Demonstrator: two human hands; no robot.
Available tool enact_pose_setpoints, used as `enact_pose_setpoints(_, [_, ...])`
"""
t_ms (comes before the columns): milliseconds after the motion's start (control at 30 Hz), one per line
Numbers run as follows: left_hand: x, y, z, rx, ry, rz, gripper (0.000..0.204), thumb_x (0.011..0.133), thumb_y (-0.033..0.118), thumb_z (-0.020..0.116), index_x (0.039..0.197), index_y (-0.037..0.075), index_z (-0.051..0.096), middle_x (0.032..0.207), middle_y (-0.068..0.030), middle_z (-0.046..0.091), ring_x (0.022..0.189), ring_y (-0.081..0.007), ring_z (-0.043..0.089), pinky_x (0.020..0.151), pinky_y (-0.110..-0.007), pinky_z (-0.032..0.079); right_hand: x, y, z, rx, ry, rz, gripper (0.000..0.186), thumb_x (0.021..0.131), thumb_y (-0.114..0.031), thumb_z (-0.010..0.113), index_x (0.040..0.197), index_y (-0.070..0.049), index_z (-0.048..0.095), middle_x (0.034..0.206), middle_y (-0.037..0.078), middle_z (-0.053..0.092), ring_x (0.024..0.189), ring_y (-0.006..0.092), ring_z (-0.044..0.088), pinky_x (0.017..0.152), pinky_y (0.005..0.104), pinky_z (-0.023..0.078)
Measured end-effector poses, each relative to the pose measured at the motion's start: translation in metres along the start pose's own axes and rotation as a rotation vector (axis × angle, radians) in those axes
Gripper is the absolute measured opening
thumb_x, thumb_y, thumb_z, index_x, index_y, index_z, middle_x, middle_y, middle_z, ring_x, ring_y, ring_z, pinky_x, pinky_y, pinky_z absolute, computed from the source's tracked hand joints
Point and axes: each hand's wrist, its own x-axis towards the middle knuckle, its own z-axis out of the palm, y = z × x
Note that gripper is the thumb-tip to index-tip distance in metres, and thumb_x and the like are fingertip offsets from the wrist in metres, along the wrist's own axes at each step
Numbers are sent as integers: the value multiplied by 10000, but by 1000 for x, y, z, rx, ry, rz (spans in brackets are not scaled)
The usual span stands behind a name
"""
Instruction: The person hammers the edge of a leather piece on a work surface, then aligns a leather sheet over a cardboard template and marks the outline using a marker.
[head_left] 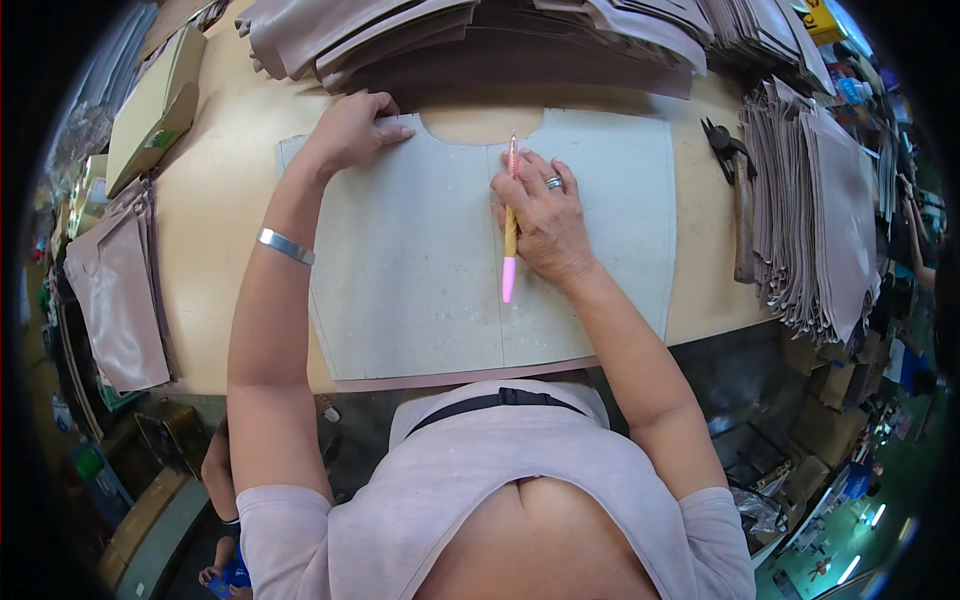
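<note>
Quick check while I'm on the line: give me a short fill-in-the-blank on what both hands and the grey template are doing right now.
1. The right hand holds a pink ____ against the grey template.
2. The left hand presses flat on the template's upper ____ part.
3. The template lies on a ____ piece showing at its near edge.
4. A silver ____ sits on the left wrist.

Missing: pen; left; mauve; bracelet
</note>
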Motion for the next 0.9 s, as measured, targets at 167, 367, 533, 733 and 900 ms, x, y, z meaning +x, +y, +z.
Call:
enact_pose_setpoints(167, [21,-15,-24,-87,-310,86,277,673,252,729,767,10,630,664,-147,596,664,-252,589,609,-379,445,1,-4,8,33,39,-58,231,772,-126,546,997,-87,512,1144,141,530,1139,309,468,941,505,318])
enact_pose_setpoints(367, [35,-2,-21,-328,-544,-127,214,649,148,779,592,62,591,579,61,495,533,-55,411,464,-281,343,-8,9,11,4,14,-46,211,805,-172,516,993,-76,514,1201,151,489,1206,307,410,984,519,292])
enact_pose_setpoints(533, [27,-6,-14,-433,-483,-152,149,676,119,765,738,17,676,631,29,582,563,-66,489,523,-266,391,-5,3,-1,12,62,-61,211,823,-179,501,1007,-77,501,1177,157,490,1191,299,409,975,520,302])
enact_pose_setpoints(733, [16,7,-21,-344,-387,-69,144,688,107,730,724,-9,653,604,-6,573,556,-93,485,529,-297,401,-5,0,3,4,95,-69,196,800,-182,542,966,-95,484,1143,140,493,1169,288,423,969,509,314])
enact_pose_setpoints(900, [10,3,-24,-165,-281,17,249,676,168,724,640,-24,569,535,-102,498,524,-146,482,517,-335,395,-4,3,3,-6,115,-91,224,774,-178,576,965,-104,484,1151,121,485,1165,272,427,973,495,315])
